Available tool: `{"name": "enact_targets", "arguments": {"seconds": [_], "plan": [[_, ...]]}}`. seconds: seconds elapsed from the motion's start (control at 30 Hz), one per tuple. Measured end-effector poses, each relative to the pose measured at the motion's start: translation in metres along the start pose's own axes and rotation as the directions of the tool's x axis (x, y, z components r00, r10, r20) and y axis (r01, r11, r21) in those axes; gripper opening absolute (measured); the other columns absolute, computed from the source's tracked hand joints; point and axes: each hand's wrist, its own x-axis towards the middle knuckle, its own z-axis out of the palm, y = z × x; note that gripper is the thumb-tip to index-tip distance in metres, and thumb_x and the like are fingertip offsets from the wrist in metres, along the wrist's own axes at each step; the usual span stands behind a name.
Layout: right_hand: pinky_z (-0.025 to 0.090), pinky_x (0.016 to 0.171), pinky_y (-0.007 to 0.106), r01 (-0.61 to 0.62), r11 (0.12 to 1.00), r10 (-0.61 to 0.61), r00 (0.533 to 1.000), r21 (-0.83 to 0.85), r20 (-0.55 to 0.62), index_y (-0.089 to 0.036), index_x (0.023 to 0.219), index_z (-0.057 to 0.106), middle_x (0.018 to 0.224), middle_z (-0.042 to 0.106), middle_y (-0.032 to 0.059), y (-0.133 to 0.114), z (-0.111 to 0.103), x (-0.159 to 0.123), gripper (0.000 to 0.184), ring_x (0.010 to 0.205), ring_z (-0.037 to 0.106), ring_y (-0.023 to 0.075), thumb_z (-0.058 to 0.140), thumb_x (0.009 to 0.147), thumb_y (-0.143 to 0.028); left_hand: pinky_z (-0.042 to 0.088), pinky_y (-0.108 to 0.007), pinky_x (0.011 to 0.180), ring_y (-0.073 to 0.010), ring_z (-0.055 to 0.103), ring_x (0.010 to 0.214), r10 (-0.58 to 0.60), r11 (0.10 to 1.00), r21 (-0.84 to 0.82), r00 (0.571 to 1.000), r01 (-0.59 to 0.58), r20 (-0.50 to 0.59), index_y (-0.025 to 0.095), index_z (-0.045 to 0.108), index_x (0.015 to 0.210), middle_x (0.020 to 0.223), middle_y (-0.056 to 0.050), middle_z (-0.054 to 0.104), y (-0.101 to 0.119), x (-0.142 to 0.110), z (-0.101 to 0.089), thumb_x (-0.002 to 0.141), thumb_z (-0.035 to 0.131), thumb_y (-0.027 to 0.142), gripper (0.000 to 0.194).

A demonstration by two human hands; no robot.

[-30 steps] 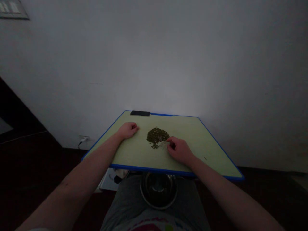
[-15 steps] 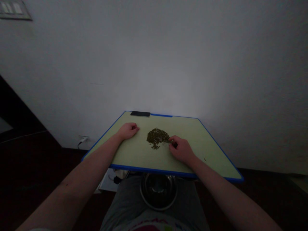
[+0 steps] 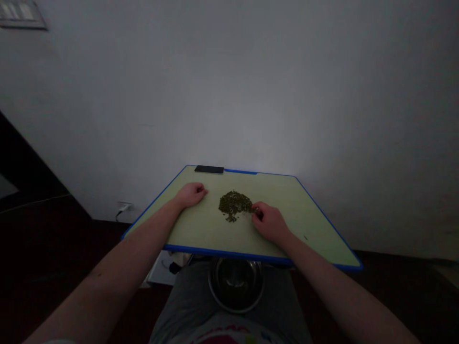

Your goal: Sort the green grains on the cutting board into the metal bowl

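Dim light is blurring the fine detail of the pile of small dark green bits (image 3: 234,204), so what the pieces are is staying too small to tell, and the right hand (image 3: 268,220) is covering the pile's right edge with its curled fingertips. That hand is bending its thumb and forefinger toward each other, but whether it is pinching any bits is impossible to tell. The left hand (image 3: 192,195) is resting in a loose curl on the tabletop (image 3: 201,229), left of the pile and apart from it, its palm hiding from view. The tabletop's near edge is cutting off the upper part of a round, shiny metal bowl (image 3: 236,310), which is sitting at the lap, its contents sinking into shadow. Below the table's near left side, a pale flat object (image 3: 163,272) is showing only in part. A flat black slab resembling a phone (image 3: 209,169) is lying along the far edge, and a thin dark sliver (image 3: 305,237) is lying near the right forearm. Smooth, pale yellow-green, the tabletop is wearing a blue rim, while a plain grey wall (image 3: 251,71) is rising behind it
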Motion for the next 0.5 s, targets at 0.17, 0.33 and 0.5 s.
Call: {"name": "enact_targets", "arguments": {"seconds": [0.17,0.33,0.5], "plan": [[0.035,0.058,0.023,-0.029,0.999,0.028,0.999,-0.030,-0.018,-0.019,0.092,0.057,0.065,0.061,-0.0003,0.0029,0.0013,0.0015,0.020,0.057,0.052,0.0120,0.049,0.074,-0.021,0.029,-0.025,0.052,-0.0115,0.044,0.054,-0.005,1.000,-0.002,1.000,0.005,-0.001,0.016,0.057,0.066,0.058,-0.001,0.053,0.0009,-0.0005,-0.0007,0.075,0.042,0.045,0.034],[0.036,0.058,0.023,-0.041,0.998,0.040,0.999,-0.044,-0.023,-0.018,0.093,0.058,0.067,0.061,0.0003,0.0037,0.0006,0.0020,0.021,0.058,0.053,0.0123,0.049,0.074,-0.021,0.029,-0.025,0.052,-0.0117,0.044,0.055,-0.006,1.000,0.007,1.000,0.006,-0.004,0.017,0.057,0.066,0.058,-0.001,0.053,0.0015,-0.0012,-0.0011,0.075,0.041,0.046,0.034],[0.040,0.063,0.024,0.010,1.000,-0.010,1.000,0.021,0.017,-0.018,0.099,0.059,0.073,0.064,0.0023,0.0023,0.0005,0.0030,0.025,0.064,0.056,0.0136,0.048,0.077,-0.022,0.029,-0.025,0.052,-0.0118,0.044,0.055,-0.008,1.000,0.006,1.000,0.008,-0.004,0.017,0.057,0.067,0.059,-0.001,0.054,0.0016,-0.0008,-0.0008,0.075,0.041,0.045,0.034]]}}
